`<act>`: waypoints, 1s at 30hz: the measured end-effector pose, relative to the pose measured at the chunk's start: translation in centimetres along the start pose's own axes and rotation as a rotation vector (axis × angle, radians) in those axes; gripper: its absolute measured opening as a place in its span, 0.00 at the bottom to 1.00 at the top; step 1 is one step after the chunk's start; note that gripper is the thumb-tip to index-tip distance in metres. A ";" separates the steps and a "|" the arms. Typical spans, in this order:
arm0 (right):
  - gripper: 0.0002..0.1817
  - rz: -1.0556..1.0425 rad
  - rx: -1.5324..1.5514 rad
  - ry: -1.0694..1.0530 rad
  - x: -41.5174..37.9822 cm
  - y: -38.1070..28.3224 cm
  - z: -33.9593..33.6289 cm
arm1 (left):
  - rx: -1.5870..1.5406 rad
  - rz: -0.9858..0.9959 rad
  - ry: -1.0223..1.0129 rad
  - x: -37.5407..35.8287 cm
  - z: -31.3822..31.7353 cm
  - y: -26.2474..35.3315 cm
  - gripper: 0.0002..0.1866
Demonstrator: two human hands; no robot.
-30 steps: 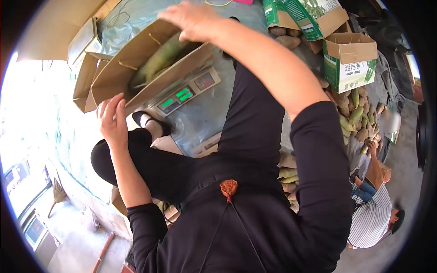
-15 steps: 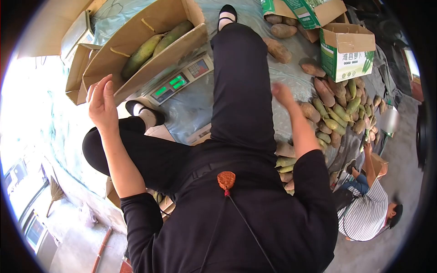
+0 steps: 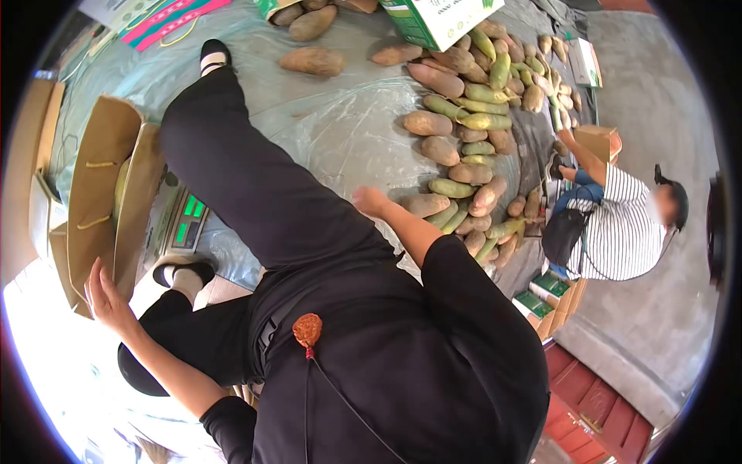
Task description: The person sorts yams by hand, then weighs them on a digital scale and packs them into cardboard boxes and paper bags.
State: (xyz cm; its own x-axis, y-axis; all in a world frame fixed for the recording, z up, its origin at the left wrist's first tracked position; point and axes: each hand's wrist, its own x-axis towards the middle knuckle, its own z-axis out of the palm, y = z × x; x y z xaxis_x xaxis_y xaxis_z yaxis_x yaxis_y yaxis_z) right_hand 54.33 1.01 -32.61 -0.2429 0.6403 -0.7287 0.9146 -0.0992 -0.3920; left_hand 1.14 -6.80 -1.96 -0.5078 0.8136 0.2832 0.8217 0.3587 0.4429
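Note:
My left hand (image 3: 108, 298) is raised beside the near end of the open cardboard box (image 3: 89, 185), its fingers apart and nothing in them. Inside the box part of a green radish (image 3: 121, 185) shows. Under the box is a scale with lit green digits (image 3: 188, 220). Out over the plastic sheet (image 3: 325, 147), my right hand (image 3: 371, 201) is small and partly turned away, so its fingers cannot be made out. Nearest to it lie brown, soil-covered radishes (image 3: 425, 205) and green ones (image 3: 450, 188).
A large pile of radishes (image 3: 483, 93) spreads at the upper right beside a green and white box (image 3: 440, 19). A co-worker in a striped shirt (image 3: 618, 224) squats at the right by a cardboard box (image 3: 597, 143). Green-topped cartons (image 3: 533, 304) stand below.
The view has turned to the right, so the box and scale now sit further left and more of the radish pile shows. The co-worker appears higher in view.

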 end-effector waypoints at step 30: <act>0.33 1.228 1.641 0.488 -7.4 10.6 -3.2 | 0.054 -0.059 0.064 -0.9 1.2 -3.3 0.16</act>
State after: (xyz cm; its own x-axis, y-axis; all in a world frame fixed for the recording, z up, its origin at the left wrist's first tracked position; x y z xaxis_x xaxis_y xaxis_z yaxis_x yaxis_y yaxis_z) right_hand 66.90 -2.32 -29.56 0.4515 -0.1873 -0.8724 -0.6197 -0.7693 -0.1556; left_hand -0.79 -8.15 -4.71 -0.5699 0.7599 0.3126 0.8017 0.4306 0.4146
